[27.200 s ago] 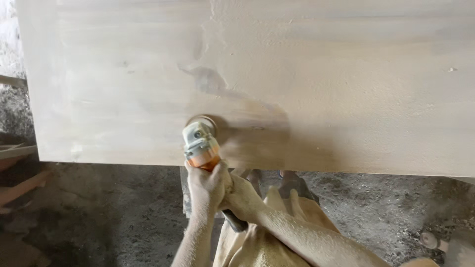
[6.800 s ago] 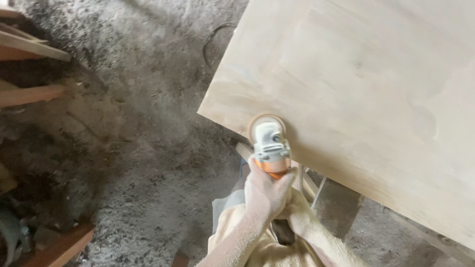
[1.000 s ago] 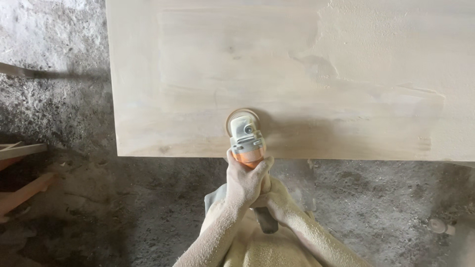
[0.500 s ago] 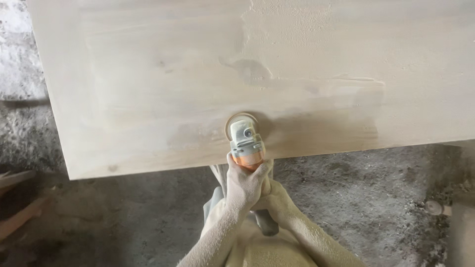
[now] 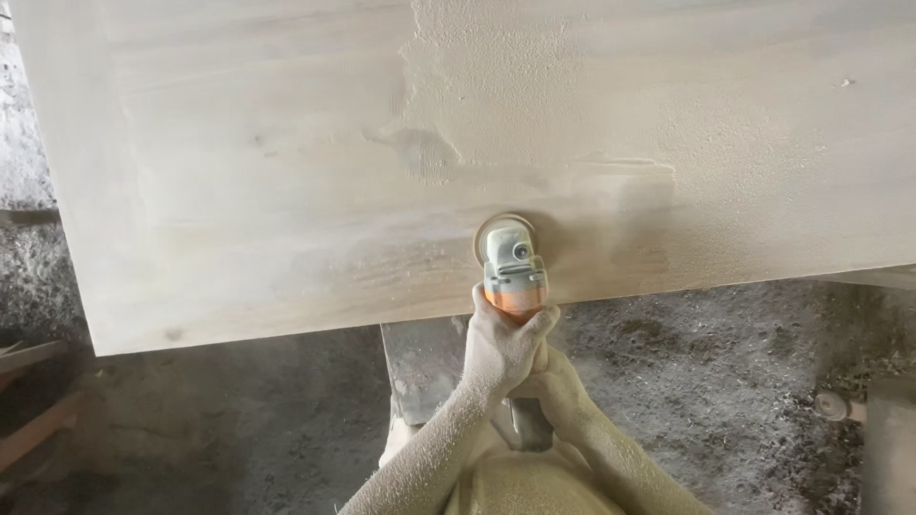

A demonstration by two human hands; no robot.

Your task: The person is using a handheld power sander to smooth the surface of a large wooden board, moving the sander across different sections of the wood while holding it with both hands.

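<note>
- Angle grinder with grey head and orange body sits at 6 o'clock on the wooden panel, right by the near edge; its round sanding disc lies flat against the wood, probably so it abrades evenly instead of gouging.
- Left hand wraps the orange body just behind the head, fingers closed tight around it; a forward grip like this likely presses the disc down.
- Right hand sits just behind, at 5 o'clock of the left, fingers curled around the dark rear handle; it seems to steer from the back.
- Both forearms are coated in pale dust, as are the trousers below.
- Dust layer lies thick at 12 to 2 o'clock on the panel; the band near the grinder looks darker and barer.
- A support block shows under the panel edge at 7 o'clock of the grinder, holding the panel off the ground.
- Gritty floor spreads around; wooden slats at 8 o'clock, a small round object at 4 o'clock.
</note>
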